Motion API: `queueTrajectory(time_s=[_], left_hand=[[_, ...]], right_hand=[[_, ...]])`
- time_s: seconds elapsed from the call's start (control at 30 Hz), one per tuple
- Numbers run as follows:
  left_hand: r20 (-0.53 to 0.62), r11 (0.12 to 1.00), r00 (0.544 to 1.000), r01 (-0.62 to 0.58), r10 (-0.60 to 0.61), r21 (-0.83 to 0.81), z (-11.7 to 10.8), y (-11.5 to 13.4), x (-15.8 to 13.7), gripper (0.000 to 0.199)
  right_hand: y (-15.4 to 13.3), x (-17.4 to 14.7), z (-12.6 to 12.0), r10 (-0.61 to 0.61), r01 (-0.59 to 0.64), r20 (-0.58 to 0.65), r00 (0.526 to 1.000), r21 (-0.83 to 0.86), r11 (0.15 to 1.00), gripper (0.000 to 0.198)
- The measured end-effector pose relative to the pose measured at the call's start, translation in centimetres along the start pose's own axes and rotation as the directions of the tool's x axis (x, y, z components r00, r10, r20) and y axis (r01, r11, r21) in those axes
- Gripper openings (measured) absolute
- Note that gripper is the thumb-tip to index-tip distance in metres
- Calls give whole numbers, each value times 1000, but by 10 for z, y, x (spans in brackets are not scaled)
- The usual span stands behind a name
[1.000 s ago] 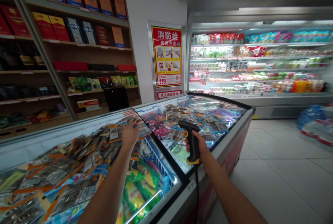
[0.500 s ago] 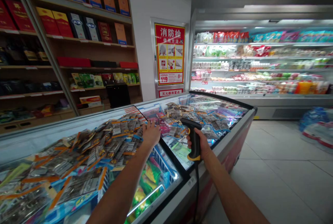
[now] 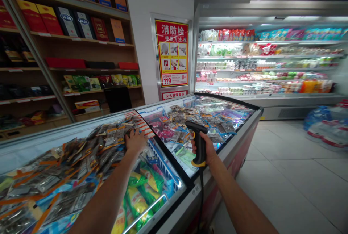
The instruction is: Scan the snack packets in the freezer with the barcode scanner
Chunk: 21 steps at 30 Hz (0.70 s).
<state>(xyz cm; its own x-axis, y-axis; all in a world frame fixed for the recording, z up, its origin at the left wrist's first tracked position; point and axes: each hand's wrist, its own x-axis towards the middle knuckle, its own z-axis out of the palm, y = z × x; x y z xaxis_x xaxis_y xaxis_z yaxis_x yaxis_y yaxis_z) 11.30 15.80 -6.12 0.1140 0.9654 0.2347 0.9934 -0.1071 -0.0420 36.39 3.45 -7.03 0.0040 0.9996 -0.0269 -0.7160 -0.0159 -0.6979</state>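
Note:
My left hand (image 3: 136, 140) lies palm down with fingers spread against the right edge of a heap of snack packets (image 3: 108, 134) on the glass top of a chest freezer. No single packet is gripped in it. My right hand (image 3: 210, 149) is wrapped round the handle of a black and yellow barcode scanner (image 3: 200, 143), held upright above the right half of the freezer. A cable (image 3: 201, 194) hangs from the scanner's handle. More packets (image 3: 221, 123) lie spread over the glass behind the scanner. Green and yellow bags (image 3: 138, 197) show through the glass below my left forearm.
A black frame bar (image 3: 174, 156) divides the chest freezer's glass top. Shelves with boxes (image 3: 89, 27) stand behind on the left, beside a red fire hydrant sign (image 3: 172, 53). A lit refrigerated case (image 3: 266, 98) lines the back. Wrapped bottle packs (image 3: 328, 129) sit on the floor at right.
My left hand has moved left across the glass, pushing packets leftward and uncovering more of the green and yellow bags below. The view has shifted slightly right; my right hand keeps the scanner.

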Motion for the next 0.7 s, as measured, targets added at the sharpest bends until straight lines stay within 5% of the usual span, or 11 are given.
queueTrajectory(time_s=[0.3, 0.43, 0.6, 0.7], left_hand=[[-25, 995, 995, 98, -97, 33, -5, -14, -2, 41], [-139, 1000, 990, -10, 6, -25, -19, 25, -8, 39], [111, 937, 969, -182, 223, -297, -23, 93, -12, 51], [151, 908, 955, -184, 256, -376, -13, 111, -11, 59]], right_hand=[[-1, -2, 2, 2, -2, 4, 1000, 40, 999, 28], [-1, -3, 2, -5, 4, 8, 1000, 54, 999, 29], [-1, -3, 1, -9, 9, -3, 1000, 52, 999, 30], [0, -1, 0, -7, 6, 4, 1000, 49, 999, 31]])
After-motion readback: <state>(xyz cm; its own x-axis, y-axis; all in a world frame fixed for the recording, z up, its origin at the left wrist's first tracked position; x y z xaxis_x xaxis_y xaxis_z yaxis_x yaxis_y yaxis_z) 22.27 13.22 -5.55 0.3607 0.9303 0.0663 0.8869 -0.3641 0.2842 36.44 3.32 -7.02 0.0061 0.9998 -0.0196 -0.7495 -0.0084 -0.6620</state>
